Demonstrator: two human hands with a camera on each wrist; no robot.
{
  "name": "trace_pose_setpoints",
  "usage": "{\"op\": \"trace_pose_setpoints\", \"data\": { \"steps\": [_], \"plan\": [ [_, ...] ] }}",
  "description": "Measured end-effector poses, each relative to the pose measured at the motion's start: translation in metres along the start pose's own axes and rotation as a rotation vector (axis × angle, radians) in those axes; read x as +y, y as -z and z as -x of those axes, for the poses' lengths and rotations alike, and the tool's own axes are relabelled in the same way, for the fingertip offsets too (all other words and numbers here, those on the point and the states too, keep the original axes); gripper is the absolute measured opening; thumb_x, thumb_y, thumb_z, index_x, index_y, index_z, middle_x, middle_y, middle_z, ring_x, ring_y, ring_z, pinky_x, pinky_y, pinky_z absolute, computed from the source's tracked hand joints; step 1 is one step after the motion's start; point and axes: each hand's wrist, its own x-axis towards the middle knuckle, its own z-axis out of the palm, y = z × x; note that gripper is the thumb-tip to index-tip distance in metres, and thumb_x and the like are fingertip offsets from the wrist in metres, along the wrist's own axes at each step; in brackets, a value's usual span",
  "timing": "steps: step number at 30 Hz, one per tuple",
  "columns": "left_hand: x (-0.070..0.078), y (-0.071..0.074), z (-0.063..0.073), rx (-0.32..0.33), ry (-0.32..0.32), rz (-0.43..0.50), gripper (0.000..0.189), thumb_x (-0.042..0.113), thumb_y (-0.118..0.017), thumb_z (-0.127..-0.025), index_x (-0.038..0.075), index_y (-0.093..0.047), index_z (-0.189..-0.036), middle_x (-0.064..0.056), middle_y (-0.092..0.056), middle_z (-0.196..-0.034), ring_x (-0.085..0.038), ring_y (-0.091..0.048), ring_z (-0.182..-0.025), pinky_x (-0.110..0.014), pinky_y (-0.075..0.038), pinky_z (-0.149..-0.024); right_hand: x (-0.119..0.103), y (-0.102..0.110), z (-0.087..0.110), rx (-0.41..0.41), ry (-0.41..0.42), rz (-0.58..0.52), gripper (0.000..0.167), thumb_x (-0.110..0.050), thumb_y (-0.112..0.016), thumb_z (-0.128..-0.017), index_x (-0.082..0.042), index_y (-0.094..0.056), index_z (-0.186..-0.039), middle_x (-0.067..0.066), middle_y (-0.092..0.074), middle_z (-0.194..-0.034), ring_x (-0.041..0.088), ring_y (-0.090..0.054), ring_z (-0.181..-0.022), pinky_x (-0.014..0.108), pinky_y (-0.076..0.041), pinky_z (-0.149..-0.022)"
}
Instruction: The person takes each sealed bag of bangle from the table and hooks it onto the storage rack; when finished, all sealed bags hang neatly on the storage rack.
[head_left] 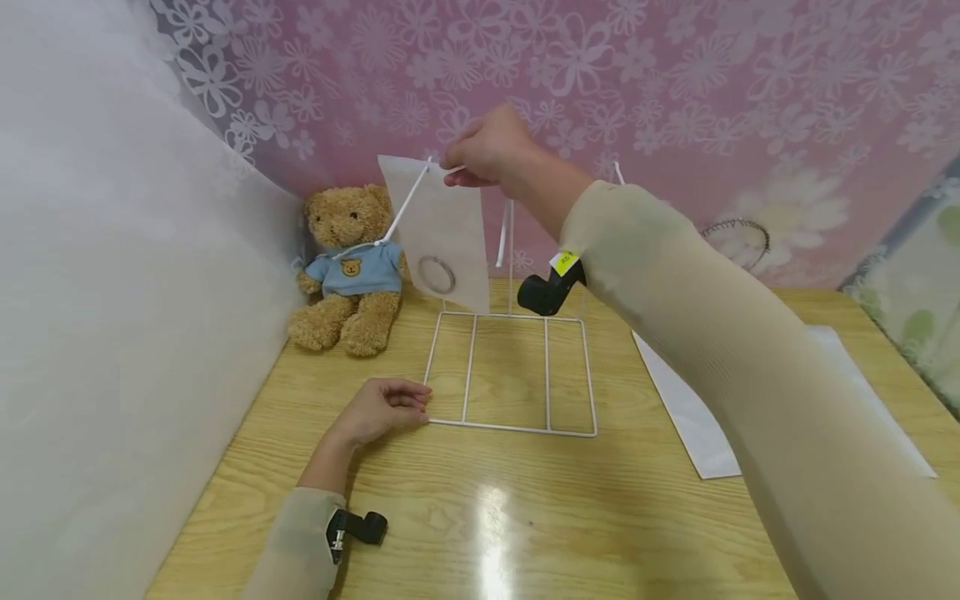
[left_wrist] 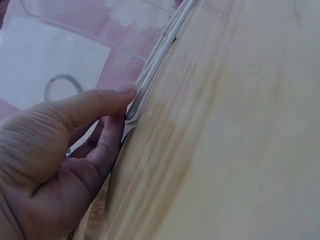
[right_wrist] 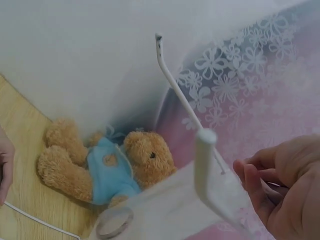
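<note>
- Head view puts the pale, see-through bag [head_left: 450,225] at the upper part of the white wire rack [head_left: 547,375], hanging beside one slanting arm [head_left: 407,202]; the rod meets the bag close to its top edge and seems to pass through there.
- A dark ring [left_wrist: 62,77] shows low on the bag, probably inside it.
- Expect the bag to be light, limp and rather slick, likely to crease or tear at the top; you would do best to pinch that edge close to the rod. The rack looks stiff but light enough to tip, so a base corner is a sound place to steady it.
- Your right hand [head_left: 491,150] is at the top edge, fingers bent, seemingly pinching the film.
- Your left hand [head_left: 378,410] pinches the front-left corner of the base between thumb and fingers.
- Further out, a teddy bear [head_left: 352,267] sits left of the rack, and white sheets [head_left: 697,433] lie on the table [head_left: 600,500] to the right.
- Your right sleeve [head_left: 675,275] covers part of those sheets and of the rack's far side; what holds up the hoop [head_left: 768,242] beyond it you cannot tell.
</note>
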Motion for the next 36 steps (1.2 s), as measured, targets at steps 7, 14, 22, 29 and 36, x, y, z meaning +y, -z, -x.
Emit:
{"op": "trace_pose_setpoints", "data": {
  "steps": [7, 14, 22, 29, 36],
  "plan": [
    [0.004, -0.005, 0.001, 0.034, 0.01, -0.05, 0.047, 0.004, -0.082, -0.081, -0.002, -0.066, -0.125, -0.019, -0.068, -0.114, -0.012, -0.066, -0.091, -0.022, -0.055, -0.077, 0.003, 0.018, 0.037, -0.062, 0.092, 0.068, 0.03, -0.004, -0.069, -0.092, -0.001, -0.069, -0.121, 0.009, -0.065, -0.126, 0.012, -0.072, -0.075, 0.022, -0.058, -0.081],
    [0.005, -0.007, 0.0, 0.056, 0.023, -0.119, 0.048, 0.013, -0.083, -0.082, 0.001, -0.067, -0.125, -0.018, -0.068, -0.111, -0.015, -0.063, -0.089, -0.022, -0.053, -0.074, 0.011, 0.058, 0.087, -0.14, 0.285, 0.023, 0.03, -0.016, -0.076, -0.09, -0.006, -0.073, -0.118, 0.008, -0.07, -0.119, 0.019, -0.071, -0.094, 0.025, -0.057, -0.087],
    [0.005, -0.009, 0.001, 0.083, 0.046, -0.179, 0.043, 0.014, -0.083, -0.083, -0.001, -0.069, -0.121, -0.017, -0.069, -0.106, -0.013, -0.061, -0.087, -0.021, -0.052, -0.072, 0.044, 0.114, 0.144, -0.228, 0.431, -0.122, 0.033, -0.013, -0.078, -0.087, 0.0, -0.073, -0.116, 0.013, -0.071, -0.119, 0.022, -0.07, -0.079, 0.024, -0.059, -0.074],
    [0.004, -0.007, 0.001, 0.083, 0.076, -0.165, 0.043, 0.016, -0.085, -0.08, 0.003, -0.07, -0.119, -0.012, -0.069, -0.105, -0.015, -0.063, -0.089, -0.022, -0.053, -0.074, 0.093, 0.151, 0.168, -0.296, 0.664, -0.124, 0.02, 0.01, -0.06, -0.094, 0.014, -0.069, -0.112, 0.02, -0.074, -0.108, 0.022, -0.069, -0.069, 0.028, -0.054, -0.058],
    [0.007, -0.009, 0.003, 0.055, 0.063, -0.153, 0.043, 0.014, -0.083, -0.082, -0.001, -0.068, -0.12, -0.013, -0.068, -0.103, -0.014, -0.062, -0.086, -0.022, -0.053, -0.071, 0.135, 0.162, 0.173, -0.35, 0.724, -0.059, 0.024, 0.019, -0.059, -0.088, 0.013, -0.07, -0.109, 0.015, -0.077, -0.098, 0.022, -0.069, -0.067, 0.029, -0.054, -0.058]
  ]
}}
